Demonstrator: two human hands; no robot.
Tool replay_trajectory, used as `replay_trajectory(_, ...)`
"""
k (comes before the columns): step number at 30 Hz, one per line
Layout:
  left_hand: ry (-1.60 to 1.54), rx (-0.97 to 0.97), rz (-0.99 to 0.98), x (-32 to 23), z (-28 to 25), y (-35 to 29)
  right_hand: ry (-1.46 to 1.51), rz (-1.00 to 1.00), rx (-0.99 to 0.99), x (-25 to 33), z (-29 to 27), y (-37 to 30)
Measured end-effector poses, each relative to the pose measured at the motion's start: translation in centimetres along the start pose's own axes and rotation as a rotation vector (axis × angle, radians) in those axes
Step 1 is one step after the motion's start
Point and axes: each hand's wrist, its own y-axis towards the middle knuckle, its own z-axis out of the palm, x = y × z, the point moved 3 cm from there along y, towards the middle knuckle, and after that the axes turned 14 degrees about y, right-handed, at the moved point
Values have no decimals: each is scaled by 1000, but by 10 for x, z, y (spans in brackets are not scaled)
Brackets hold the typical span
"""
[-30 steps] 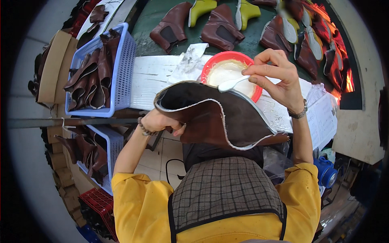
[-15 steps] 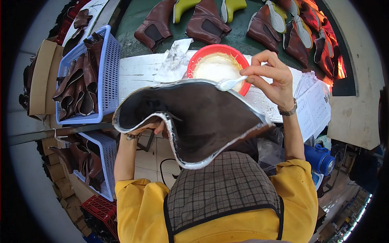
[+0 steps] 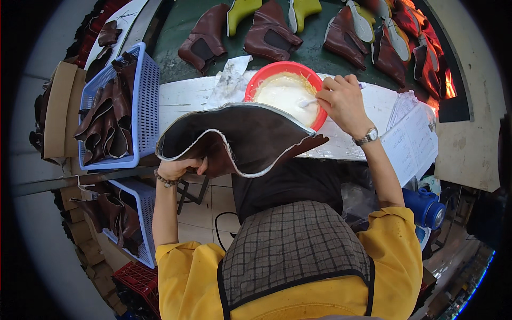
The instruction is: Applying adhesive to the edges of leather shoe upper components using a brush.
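Observation:
My left hand [image 3: 182, 167] grips a dark brown leather boot upper [image 3: 256, 130] by its left end, fingers partly hidden under it. The upper hangs open-mouthed in front of me, with a white coating along its edge. A white toothbrush-like brush [image 3: 306, 103] is pinched in my right hand [image 3: 341, 102], its head down at the white paste [image 3: 282, 92] in a red bowl [image 3: 255, 84]. The bowl stands just beyond the upper, which overlaps its near rim.
Blue plastic baskets [image 3: 145, 101] of brown uppers stand at left, one above the other. Brown boots [image 3: 269, 33] and yellow-green shoe lasts [image 3: 242, 16] lie on the green surface at the back. Papers [image 3: 410, 141] and a blue flask [image 3: 424, 207] are at right.
My right hand has carried the brush from the upper's edge to the paste in the bowl. The upper has tilted and lowered slightly in my left hand.

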Motion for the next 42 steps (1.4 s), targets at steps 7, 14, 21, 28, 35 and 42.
replay_trajectory(7, -53, 129, -49, -9, 6, 7, 566, 5, -266, 28, -64, 14)
replay_trajectory(14, -328, 271, 259, -30, 20, 24, 560, -104, -257, 40, -69, 18)
replay_trajectory(21, -124, 241, 141, -16, 20, 16, 584, 9, -213, 42, -74, -8)
replay_trajectory(28, 42, 402, -256, -20, 63, 39, 581, -176, -181, 55, -78, 29)
replay_trajectory(35, -95, 643, -407, -8, 94, 45, 552, -391, -113, 75, -71, 60)
replay_trajectory(42, -374, 426, -418, -1, 73, 23, 538, -264, -269, 56, -64, 64)
